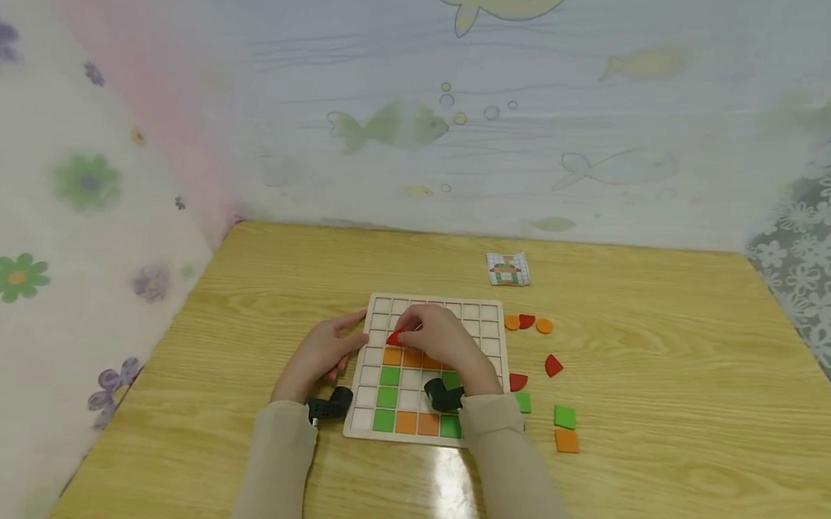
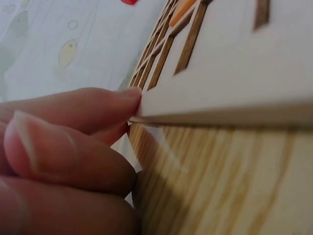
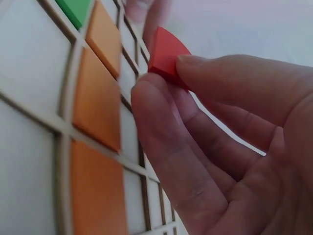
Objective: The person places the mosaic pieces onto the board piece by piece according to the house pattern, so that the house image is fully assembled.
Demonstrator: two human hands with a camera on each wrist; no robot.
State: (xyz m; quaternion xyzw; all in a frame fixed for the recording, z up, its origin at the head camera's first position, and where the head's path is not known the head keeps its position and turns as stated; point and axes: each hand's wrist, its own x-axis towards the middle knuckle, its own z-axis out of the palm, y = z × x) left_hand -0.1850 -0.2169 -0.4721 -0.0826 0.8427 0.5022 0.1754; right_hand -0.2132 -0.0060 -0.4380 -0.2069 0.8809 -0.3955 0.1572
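Note:
My right hand [image 1: 440, 339] pinches a red quarter-circle tile [image 3: 168, 55] between thumb and fingers. The tile is just above the wooden grid board [image 1: 378, 320], by the left end of a row of orange square tiles [image 3: 95, 93]. My left hand [image 1: 321, 354] lies at the board's left edge; thumb and forefinger touch that edge while the other fingers [image 2: 73, 156] bend beneath them. Green squares [image 1: 387, 398] and more orange squares [image 1: 405, 422] sit in lower cells. My right hand and wrist hide part of the board.
Right of the board lie orange discs [image 1: 544, 326], red quarter-circle pieces [image 1: 553, 365], a loose green square [image 1: 565, 417] and a loose orange square [image 1: 567, 441]. A small printed pattern card [image 1: 508, 269] lies behind the board. The table [image 1: 663, 340] meets a patterned wall [image 1: 495, 193].

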